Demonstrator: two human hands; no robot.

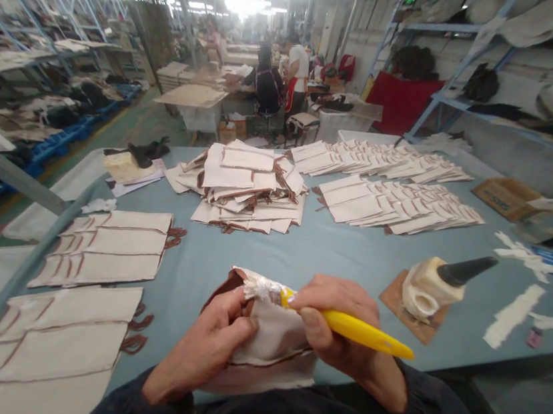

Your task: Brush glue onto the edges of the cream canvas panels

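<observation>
In front of my body is a cream fabric piece with a brown inner side showing at its raised top edge. My left hand pinches that edge and holds the piece up. In my right hand is a brush with a yellow handle, its tip resting at the edge of the fabric. White, wet-looking stuff covers the bristles and the fabric edge there. To the right, a cream bottle with a black nozzle leans over on a brown board.
Overlapping cream pieces with brown trim lie at left and right. A taller heap stands at the table's far middle. White strips and a cardboard box lie at right. People sit and stand farther back.
</observation>
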